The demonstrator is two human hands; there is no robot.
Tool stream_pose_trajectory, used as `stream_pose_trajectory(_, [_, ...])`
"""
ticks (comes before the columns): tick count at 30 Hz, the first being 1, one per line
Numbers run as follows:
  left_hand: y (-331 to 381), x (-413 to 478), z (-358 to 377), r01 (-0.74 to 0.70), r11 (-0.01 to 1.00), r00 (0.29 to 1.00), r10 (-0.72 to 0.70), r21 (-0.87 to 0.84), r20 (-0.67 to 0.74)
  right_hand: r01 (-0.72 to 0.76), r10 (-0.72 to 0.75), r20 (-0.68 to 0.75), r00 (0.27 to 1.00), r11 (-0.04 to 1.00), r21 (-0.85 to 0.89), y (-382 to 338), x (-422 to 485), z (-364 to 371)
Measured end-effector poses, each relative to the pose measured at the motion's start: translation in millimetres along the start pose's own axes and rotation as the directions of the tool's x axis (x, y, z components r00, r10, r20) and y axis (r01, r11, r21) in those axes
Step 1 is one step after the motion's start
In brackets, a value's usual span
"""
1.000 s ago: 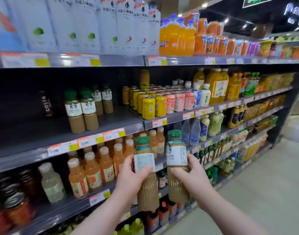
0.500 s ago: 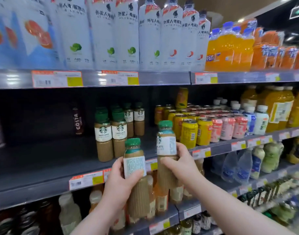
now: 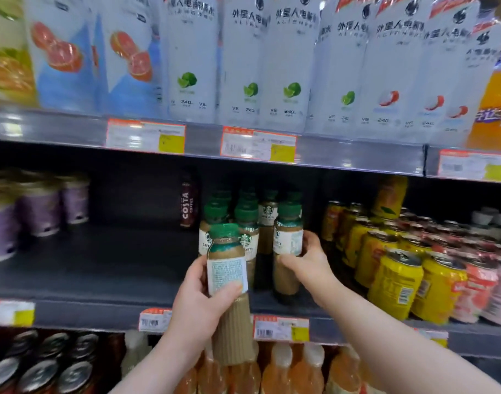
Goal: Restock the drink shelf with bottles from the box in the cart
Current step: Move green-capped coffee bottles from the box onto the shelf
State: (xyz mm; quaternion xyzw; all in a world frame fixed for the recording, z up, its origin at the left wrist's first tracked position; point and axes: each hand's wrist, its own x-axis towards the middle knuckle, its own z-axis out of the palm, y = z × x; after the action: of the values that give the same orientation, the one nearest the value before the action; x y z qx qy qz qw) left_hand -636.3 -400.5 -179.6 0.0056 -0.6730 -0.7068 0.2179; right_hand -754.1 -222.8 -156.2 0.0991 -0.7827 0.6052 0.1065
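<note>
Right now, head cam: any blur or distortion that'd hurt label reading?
Head view: motion blur smears the white electrolyte-water bottles up top and the purple cans at left; wide-angle distortion bows the shelf edge; the latte bottle in the left hand is sharpest, label print illegible anyway.

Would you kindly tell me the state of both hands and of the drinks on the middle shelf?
Nearer green-capped tan latte bottle: capped, upright, in front of the dark shelf.
Farther green-capped tan latte bottle: capped, upright, over the shelf.
Left hand: grips the nearer bottle.
Right hand: grips the farther bottle.
Shelved latte bottles: capped, standing.
Yellow metal cans: unopened, standing.
Dark Costa coffee bottle: standing.
</note>
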Motion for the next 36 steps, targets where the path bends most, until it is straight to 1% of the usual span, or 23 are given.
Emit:
stream_pose_trajectory(5, [-3,0,10,0.022,0.999,0.997,-0.019,0.031,-0.08,-0.073,0.059,0.153,0.986,0.993,0.087,19,35,3])
stream_pose_trajectory(7, [-4,-2,13,0.027,0.998,0.995,-0.022,0.049,-0.096,-0.087,0.065,0.214,0.975,0.992,0.095,23,46,5])
stream_pose_trajectory(11, [-5,-4,17,0.023,0.997,0.992,-0.014,0.069,-0.128,-0.025,0.009,0.308,0.951,0.998,0.05,26,58,11])
stream_pose_trajectory(14, [-4,-5,20,0.027,0.997,0.989,-0.017,0.073,-0.144,0.012,-0.032,0.326,0.945,0.998,0.064,29,60,19])
stream_pose_trajectory(21, [-2,-4,30,-0.008,0.996,0.995,0.016,0.085,-0.099,0.007,-0.026,0.36,0.933,0.999,0.052,28,65,20])
stream_pose_trajectory(23, [1,-1,38,-0.026,0.996,0.997,0.032,0.085,-0.066,0.009,-0.029,0.344,0.938,0.998,0.06,25,63,15])
stream_pose_trajectory(27, [6,9,64,-0.058,0.994,0.998,0.056,0.093,0.021,0.022,-0.037,0.2,0.979,0.997,0.077,14,57,-5])
stream_pose_trajectory(30, [8,21,87,-0.088,0.99,0.993,0.078,0.107,0.091,0.022,-0.034,0.114,0.993,0.994,0.105,6,53,-25])
stream_pose_trajectory(33, [5,38,108,-0.099,0.985,0.99,0.084,0.138,0.111,0.028,-0.033,0.036,0.999,0.991,0.127,2,46,-42])
stream_pose_trajectory(36, [-2,53,127,-0.149,0.971,0.983,0.125,0.188,0.133,0.012,-0.017,0.026,1.0,0.983,0.183,-1,39,-53])
